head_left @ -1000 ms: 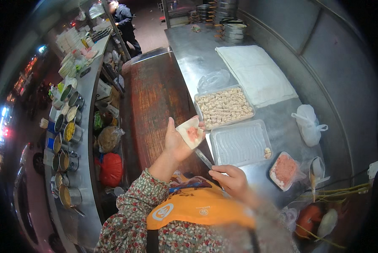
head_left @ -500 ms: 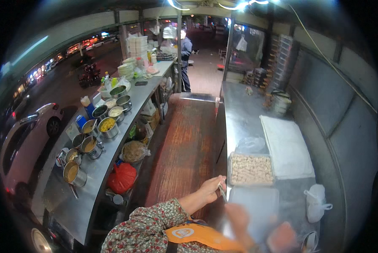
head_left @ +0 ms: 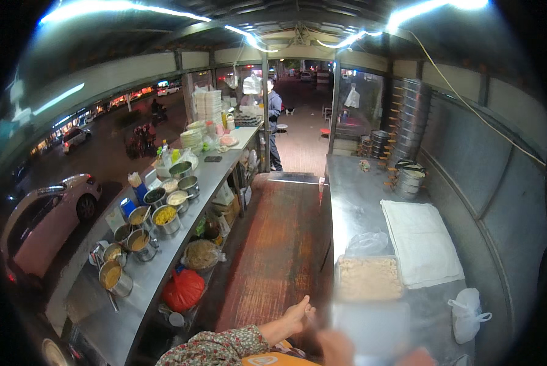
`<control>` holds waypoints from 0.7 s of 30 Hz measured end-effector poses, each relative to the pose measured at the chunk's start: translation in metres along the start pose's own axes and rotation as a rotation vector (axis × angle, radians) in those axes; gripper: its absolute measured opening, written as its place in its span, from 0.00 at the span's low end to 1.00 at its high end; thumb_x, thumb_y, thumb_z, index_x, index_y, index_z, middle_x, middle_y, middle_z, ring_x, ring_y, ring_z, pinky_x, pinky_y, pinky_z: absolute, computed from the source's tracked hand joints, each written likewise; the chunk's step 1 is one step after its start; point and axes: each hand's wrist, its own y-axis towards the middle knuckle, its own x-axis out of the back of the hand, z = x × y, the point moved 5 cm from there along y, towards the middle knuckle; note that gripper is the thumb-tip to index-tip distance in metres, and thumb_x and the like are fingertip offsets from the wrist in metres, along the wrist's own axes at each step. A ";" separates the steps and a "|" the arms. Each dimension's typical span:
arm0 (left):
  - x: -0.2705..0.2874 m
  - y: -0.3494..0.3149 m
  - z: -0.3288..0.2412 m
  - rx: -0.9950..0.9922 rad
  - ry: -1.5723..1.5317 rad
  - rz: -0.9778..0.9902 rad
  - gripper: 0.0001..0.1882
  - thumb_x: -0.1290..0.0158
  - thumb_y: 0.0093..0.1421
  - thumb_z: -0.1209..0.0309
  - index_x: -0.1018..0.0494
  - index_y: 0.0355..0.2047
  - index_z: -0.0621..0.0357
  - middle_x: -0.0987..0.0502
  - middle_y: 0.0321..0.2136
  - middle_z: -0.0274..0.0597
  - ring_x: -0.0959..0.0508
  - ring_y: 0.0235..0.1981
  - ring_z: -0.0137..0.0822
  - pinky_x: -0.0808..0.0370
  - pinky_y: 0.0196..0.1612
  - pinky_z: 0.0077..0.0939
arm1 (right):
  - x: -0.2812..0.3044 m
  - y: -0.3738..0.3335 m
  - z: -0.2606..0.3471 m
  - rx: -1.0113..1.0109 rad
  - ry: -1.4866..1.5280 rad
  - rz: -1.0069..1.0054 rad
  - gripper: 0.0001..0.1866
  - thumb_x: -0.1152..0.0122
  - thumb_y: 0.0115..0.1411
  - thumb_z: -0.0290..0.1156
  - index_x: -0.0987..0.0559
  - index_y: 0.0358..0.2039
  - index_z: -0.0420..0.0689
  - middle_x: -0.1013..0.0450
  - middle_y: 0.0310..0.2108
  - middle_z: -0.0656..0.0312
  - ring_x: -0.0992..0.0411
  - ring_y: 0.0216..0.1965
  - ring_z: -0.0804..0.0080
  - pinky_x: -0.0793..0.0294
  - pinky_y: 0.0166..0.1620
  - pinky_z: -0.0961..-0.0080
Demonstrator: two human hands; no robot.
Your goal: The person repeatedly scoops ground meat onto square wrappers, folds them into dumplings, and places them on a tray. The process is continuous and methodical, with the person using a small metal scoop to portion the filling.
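My left hand point(head_left: 297, 316) is over the near end of the aisle, beside the right counter. Its fingers are closed in a pinch on something small that they mostly hide. Close by, my right hand point(head_left: 336, 348) is smeared by motion, fingers curled round a thin stick-like tool point(head_left: 314, 322) that points at the left hand. On the counter to their right lies a whitish translucent tray or lid point(head_left: 372, 323). Just beyond it stands a clear box point(head_left: 370, 279) filled with small pale pieces, blurred together. A pink mass point(head_left: 417, 357) shows indistinctly at the lower edge.
A folded white cloth point(head_left: 421, 244) and tied white bag point(head_left: 467, 314) lie on the right counter point(head_left: 353, 183). Steamer stacks point(head_left: 411, 122) rise behind. On the left counter are several metal pots point(head_left: 166, 219). Below it hangs a red bag point(head_left: 183, 290). A person point(head_left: 274, 125) stands beyond the aisle.
The view has tilted up, so the hands and counters sit lower in the picture. Both hands remain close together; the left stays pinched, and the right is still blurred with the thin tool.
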 end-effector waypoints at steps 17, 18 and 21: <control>-0.069 0.100 0.048 0.237 0.213 0.285 0.16 0.59 0.67 0.58 0.32 0.26 0.52 0.34 0.17 0.31 0.35 0.15 0.27 0.39 0.15 0.19 | 0.090 -0.045 -0.095 -0.574 0.117 -0.389 0.04 0.44 0.56 0.20 0.21 0.30 0.34 0.26 0.31 0.56 0.28 0.33 0.69 0.28 0.38 0.76; -0.077 0.104 0.056 0.253 0.262 0.287 0.16 0.58 0.66 0.57 0.32 0.26 0.52 0.34 0.17 0.31 0.34 0.15 0.27 0.38 0.15 0.19 | 0.096 -0.045 -0.097 -0.621 0.032 -0.373 0.05 0.44 0.57 0.22 0.20 0.30 0.36 0.25 0.32 0.56 0.28 0.33 0.66 0.29 0.40 0.73; -0.106 0.106 0.083 0.386 0.205 0.352 0.15 0.55 0.65 0.55 0.32 0.27 0.51 0.32 0.19 0.31 0.32 0.18 0.26 0.34 0.18 0.18 | 0.117 -0.050 -0.089 -0.610 -0.082 -0.509 0.04 0.42 0.53 0.19 0.20 0.29 0.38 0.24 0.28 0.58 0.27 0.28 0.68 0.28 0.33 0.76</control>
